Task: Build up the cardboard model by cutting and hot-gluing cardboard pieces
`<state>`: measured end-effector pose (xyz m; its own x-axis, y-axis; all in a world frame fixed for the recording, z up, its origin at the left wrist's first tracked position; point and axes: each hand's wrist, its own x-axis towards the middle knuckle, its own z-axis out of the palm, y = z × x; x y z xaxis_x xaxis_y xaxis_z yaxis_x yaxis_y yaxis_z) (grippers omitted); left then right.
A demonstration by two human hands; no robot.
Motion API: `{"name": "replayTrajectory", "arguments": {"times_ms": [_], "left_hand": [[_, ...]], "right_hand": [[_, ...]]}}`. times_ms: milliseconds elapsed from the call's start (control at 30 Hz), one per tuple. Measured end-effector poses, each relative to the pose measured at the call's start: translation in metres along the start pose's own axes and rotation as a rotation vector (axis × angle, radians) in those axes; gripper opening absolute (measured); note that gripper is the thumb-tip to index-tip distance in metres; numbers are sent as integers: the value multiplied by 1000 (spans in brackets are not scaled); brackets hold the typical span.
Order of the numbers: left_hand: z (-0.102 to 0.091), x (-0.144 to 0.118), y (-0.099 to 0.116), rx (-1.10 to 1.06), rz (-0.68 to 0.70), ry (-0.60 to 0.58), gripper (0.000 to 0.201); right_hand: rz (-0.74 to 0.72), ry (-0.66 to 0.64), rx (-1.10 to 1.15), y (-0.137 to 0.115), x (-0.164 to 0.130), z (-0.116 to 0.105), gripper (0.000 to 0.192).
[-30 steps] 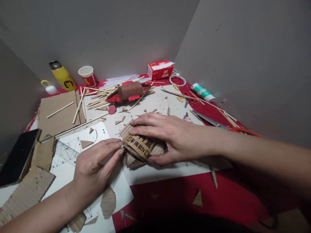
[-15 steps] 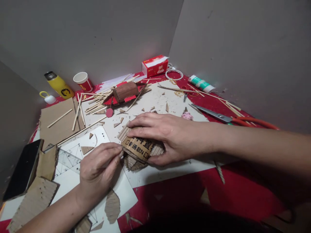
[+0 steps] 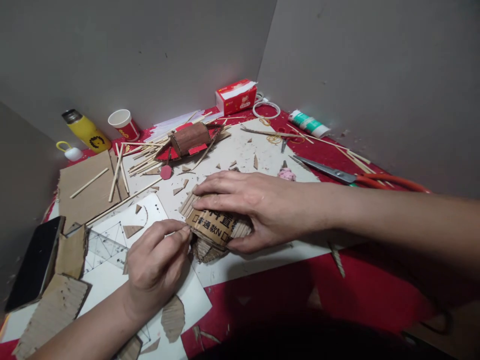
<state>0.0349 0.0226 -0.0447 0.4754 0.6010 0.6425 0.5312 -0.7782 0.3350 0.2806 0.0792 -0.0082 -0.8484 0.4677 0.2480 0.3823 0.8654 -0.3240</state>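
Scissors (image 3: 337,175) lie right of the cardboard roll (image 3: 214,229), phone (image 3: 35,262) far left, cup (image 3: 123,124) behind.

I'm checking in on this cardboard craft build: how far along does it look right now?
One rolled cardboard model already sits finished-looking on a red base near the back. In hand: the right hand presses down a printed corrugated cardboard piece, while the left hand pinches its edge. Loose sticks, cut scraps and scissors lie unused around it.
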Motion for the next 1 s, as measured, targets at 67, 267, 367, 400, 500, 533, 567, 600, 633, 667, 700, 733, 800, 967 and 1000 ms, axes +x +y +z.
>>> {"name": "replayTrajectory", "arguments": {"times_ms": [67, 267, 367, 400, 500, 533, 567, 600, 633, 667, 700, 733, 800, 967, 1000], "left_hand": [[-1, 0, 0, 58, 19, -23, 23], [-9, 9, -6, -21, 35, -54, 22], [-11, 14, -10, -64, 35, -61, 20], [-11, 15, -11, -71, 38, -56, 19], [-10, 16, -12, -76, 61, -33, 18], [-10, 16, -12, -70, 70, -31, 18], [-10, 16, -11, -60, 77, -34, 18], [-10, 15, -10, -47, 80, -41, 19], [-10, 14, -9, -31, 83, -49, 19], [-10, 14, -8, -13, 89, -56, 19], [-10, 13, -8, 7, 97, -58, 19], [-10, 11, -7, 31, 110, -58, 18], [-9, 9, -7, 88, 147, -43, 18], [-5, 1, -11, 177, 236, -10, 22], [-5, -1, -12, 189, 244, -15, 23]], "right_hand": [[0, 3, 3, 0, 0, 0, 66], [-3, 7, 15, -1, 0, -1, 66], [-1, 6, 9, 0, 0, -1, 66], [2, 8, 10, 0, 0, -1, 66], [7, 10, 16, 0, 1, -1, 66], [6, 9, 16, 0, 1, -1, 65], [3, 10, 16, 0, 1, -1, 64], [-3, 12, 16, 0, 1, -1, 63], [-7, 15, 16, 0, 1, -2, 62], [-10, 18, 15, -1, 1, -2, 61], [-12, 21, 15, -1, 0, -2, 61], [-12, 24, 14, -1, 0, -2, 61], [-13, 24, 12, -1, 0, -2, 61], [-24, 18, 21, -2, 0, -3, 61], [-25, 18, 24, -2, 0, -4, 60]]}}
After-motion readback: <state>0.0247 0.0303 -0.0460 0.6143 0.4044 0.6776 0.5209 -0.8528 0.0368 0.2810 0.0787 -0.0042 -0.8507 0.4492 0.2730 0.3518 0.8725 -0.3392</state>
